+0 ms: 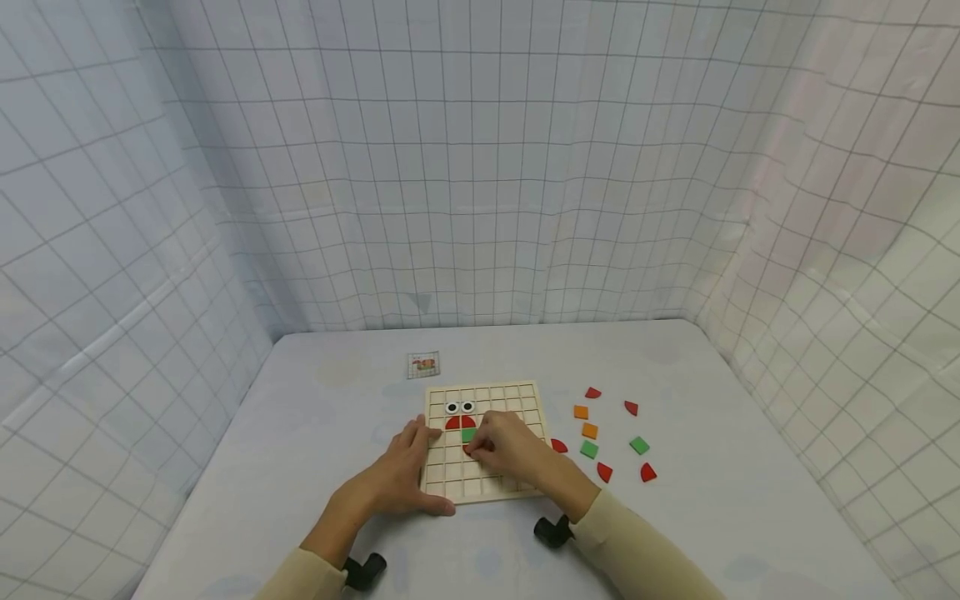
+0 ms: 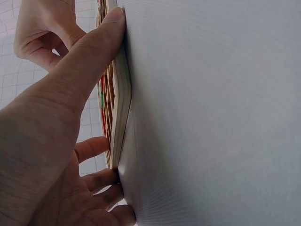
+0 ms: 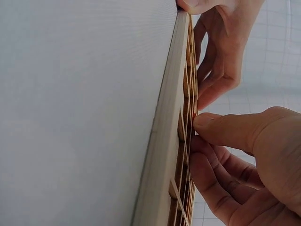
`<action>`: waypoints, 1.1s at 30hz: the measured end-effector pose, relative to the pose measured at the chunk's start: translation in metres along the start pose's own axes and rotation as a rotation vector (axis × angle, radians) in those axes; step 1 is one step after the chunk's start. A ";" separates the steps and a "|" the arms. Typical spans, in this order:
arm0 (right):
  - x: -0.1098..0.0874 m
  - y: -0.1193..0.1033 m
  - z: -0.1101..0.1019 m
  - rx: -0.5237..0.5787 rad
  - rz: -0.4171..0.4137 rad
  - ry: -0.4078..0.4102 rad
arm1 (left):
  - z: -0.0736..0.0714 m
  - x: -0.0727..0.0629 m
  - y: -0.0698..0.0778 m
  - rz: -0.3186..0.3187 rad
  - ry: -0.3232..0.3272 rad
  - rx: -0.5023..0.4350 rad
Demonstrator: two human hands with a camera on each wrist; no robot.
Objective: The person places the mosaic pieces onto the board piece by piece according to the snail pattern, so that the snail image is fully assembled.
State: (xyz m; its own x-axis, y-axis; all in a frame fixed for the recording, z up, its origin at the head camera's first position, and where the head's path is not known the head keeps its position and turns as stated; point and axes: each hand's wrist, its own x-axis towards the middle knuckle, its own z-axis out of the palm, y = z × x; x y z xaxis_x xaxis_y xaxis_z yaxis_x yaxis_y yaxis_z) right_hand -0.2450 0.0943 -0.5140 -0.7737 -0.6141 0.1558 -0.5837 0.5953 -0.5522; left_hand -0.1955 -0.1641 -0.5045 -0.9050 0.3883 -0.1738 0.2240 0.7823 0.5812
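A pale wooden grid board (image 1: pixel 517 392) lies on the table. My left hand (image 1: pixel 401 471) grips its near left corner, with the thumb along the near edge and the fingers at the left side. Over the middle of the board, my right hand (image 1: pixel 512 446) pinches a red quarter-circle piece (image 1: pixel 467 450) between thumb and fingertips, right at the grid and just below a green square (image 1: pixel 469 435). Above that square, two red pieces (image 1: pixel 453 423) sit side by side under two round eye pieces (image 1: pixel 452 407). Fingers partly hide the pinched piece.
Loose red quarter circles (image 1: pixel 648 472), orange squares (image 1: pixel 590 431) and green squares (image 1: pixel 639 445) lie right of the board. A small picture card (image 1: pixel 423 364) lies behind its far left corner. Gridded white curtains (image 1: pixel 480 208) enclose the table at the back and both sides.
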 end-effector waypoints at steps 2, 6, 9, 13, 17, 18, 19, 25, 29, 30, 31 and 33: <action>-0.002 0.001 -0.001 -0.028 -0.027 0.002 | 0.000 0.000 0.000 0.001 -0.001 -0.001; -0.008 0.003 -0.003 -0.065 -0.038 0.017 | 0.000 0.001 0.001 -0.001 -0.001 0.004; -0.014 0.003 -0.006 -0.067 -0.016 0.038 | 0.000 0.001 0.002 -0.006 0.001 0.004; -0.023 0.006 -0.012 -0.053 0.008 0.068 | 0.000 0.001 0.003 -0.011 0.004 0.000; -0.035 0.014 -0.021 -0.045 0.030 0.100 | 0.000 0.000 0.003 -0.011 0.005 0.001; -0.039 0.016 -0.023 -0.046 0.037 0.112 | 0.000 0.000 0.002 -0.011 0.006 0.001; -0.042 0.019 -0.026 -0.046 0.047 0.121 | 0.000 0.000 0.002 -0.011 0.005 0.001; -0.069 0.041 -0.042 -0.072 0.115 0.183 | 0.000 0.000 0.000 -0.010 0.008 0.001; -0.088 0.056 -0.051 -0.114 0.168 0.225 | 0.001 0.000 0.000 -0.006 0.008 -0.001; -0.093 0.060 -0.053 -0.124 0.185 0.231 | 0.001 0.001 0.000 -0.005 0.008 -0.002; -0.097 0.063 -0.054 -0.133 0.200 0.233 | 0.001 0.001 0.000 -0.006 0.008 -0.003; -0.104 0.068 -0.056 -0.142 0.236 0.228 | 0.001 0.001 0.001 -0.006 0.008 -0.004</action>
State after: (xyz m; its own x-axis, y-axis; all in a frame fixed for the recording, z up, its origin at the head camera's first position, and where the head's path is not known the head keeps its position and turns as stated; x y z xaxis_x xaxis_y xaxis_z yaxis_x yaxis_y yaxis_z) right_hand -0.2183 0.2279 -0.5216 -0.9170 -0.3290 0.2255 -0.3984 0.7826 -0.4783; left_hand -0.1957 -0.1626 -0.5055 -0.9093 0.3794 -0.1708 0.2170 0.7827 0.5834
